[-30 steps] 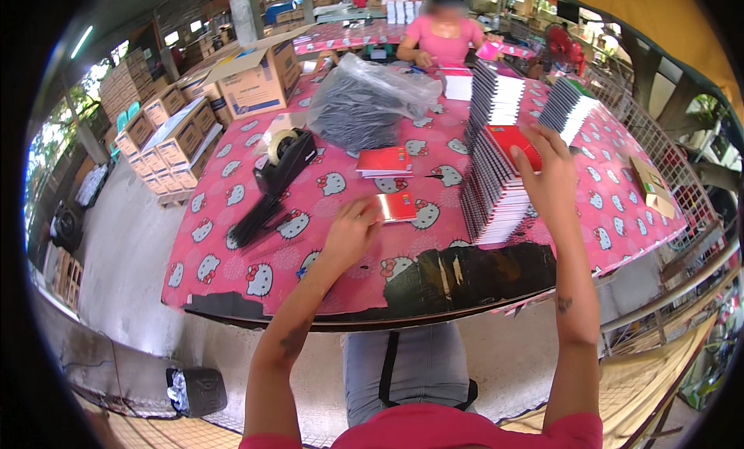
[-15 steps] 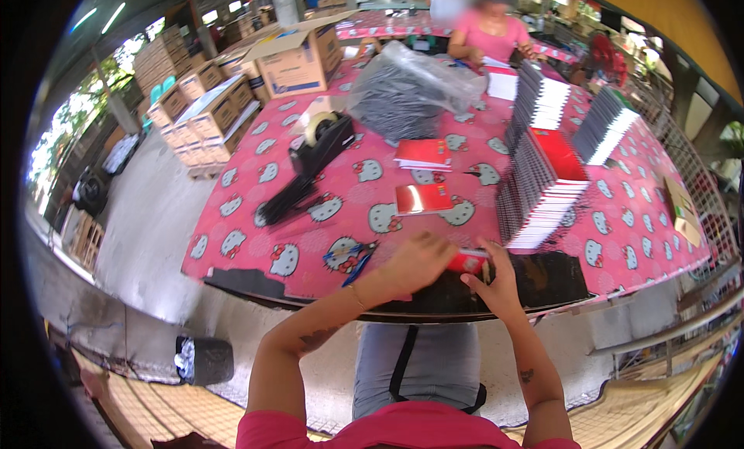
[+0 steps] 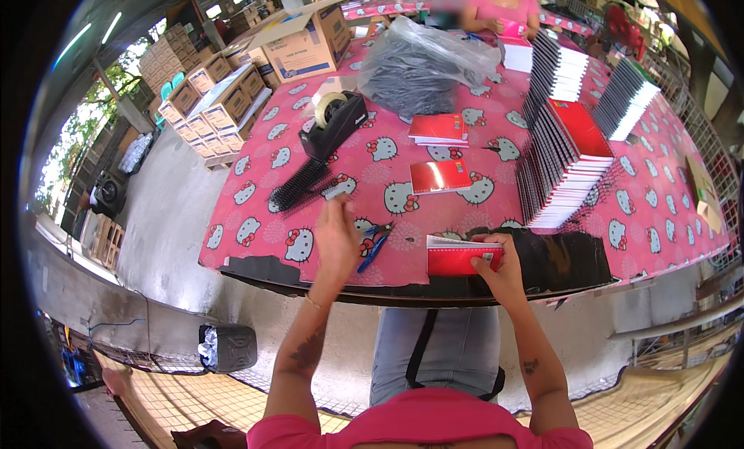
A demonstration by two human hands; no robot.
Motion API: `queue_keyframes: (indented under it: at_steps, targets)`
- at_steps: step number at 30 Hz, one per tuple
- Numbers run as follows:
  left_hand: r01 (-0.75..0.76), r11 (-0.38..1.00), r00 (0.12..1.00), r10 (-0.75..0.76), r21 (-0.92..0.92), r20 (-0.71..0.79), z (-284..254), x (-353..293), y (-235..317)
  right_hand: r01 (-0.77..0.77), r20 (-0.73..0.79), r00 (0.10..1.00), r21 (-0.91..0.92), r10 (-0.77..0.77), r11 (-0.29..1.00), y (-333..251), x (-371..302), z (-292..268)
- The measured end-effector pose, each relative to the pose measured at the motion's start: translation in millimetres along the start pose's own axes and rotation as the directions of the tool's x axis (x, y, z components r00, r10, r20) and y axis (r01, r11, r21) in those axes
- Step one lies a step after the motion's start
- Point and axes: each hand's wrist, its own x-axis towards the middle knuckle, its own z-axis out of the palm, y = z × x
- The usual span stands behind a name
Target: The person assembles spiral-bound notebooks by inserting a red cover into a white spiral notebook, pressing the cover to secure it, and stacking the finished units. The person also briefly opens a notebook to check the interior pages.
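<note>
My right hand (image 3: 500, 267) grips a small red notebook (image 3: 453, 260) by its right end, thumb on the cover, at the near edge of the table. White pages show along its upper edge, which has a row of holes. My left hand (image 3: 337, 236) is raised over the table, apart from the notebook. Its blurred fingertips are close to a bunch of black plastic binding coils (image 3: 298, 187); whether they hold anything is unclear. Just right of this hand lie blue-handled pliers (image 3: 373, 251). Beyond the held notebook rest another red notebook (image 3: 439, 177) and a small red stack (image 3: 439, 129).
Tall stacks of spiral-bound red notebooks (image 3: 572, 146) stand on the right. A black tape dispenser (image 3: 335, 127) and a clear bag of dark coils (image 3: 418, 69) are farther back. Cartons (image 3: 306, 46) sit at the back left. Across the pink table (image 3: 260, 201) is a person (image 3: 504, 11).
My left hand has left the notebook and moved left toward the black coils. The notebook stays in my right hand, its red cover now in plain sight. The view has shifted slightly.
</note>
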Motion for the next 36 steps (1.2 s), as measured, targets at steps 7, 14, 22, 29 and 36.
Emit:
queue_keyframes:
  at_steps: [7,14,22,29,36]
  targets:
    - [0.353,0.694,0.908,-0.093,-0.627,0.408,11.7,-78.9,85.9,-0.066,-0.052,0.996,0.083,0.070,0.994,-15.8,-12.5,7.2]
    - [0.487,0.566,0.867,-0.220,-0.665,0.448,11.7,-91.4,112.8,-0.098,-0.026,0.994,0.255,0.108,0.962,-19.8,-14.9,9.7]
    - [0.486,0.640,0.867,-0.266,-0.595,0.422,20.1,-102.1,99.2,-0.189,0.080,0.979,0.015,0.187,0.982,-24.2,-14.8,3.8]
    - [0.020,0.916,0.963,0.090,-0.401,0.254,-10.3,-54.0,80.9,-0.137,0.056,0.989,0.023,0.135,0.990,-27.5,-13.0,5.7]
    - [0.072,0.937,0.950,0.040,-0.342,0.309,-4.2,-59.2,71.2,-0.119,0.072,0.990,0.015,0.118,0.993,-25.5,-14.3,5.4]
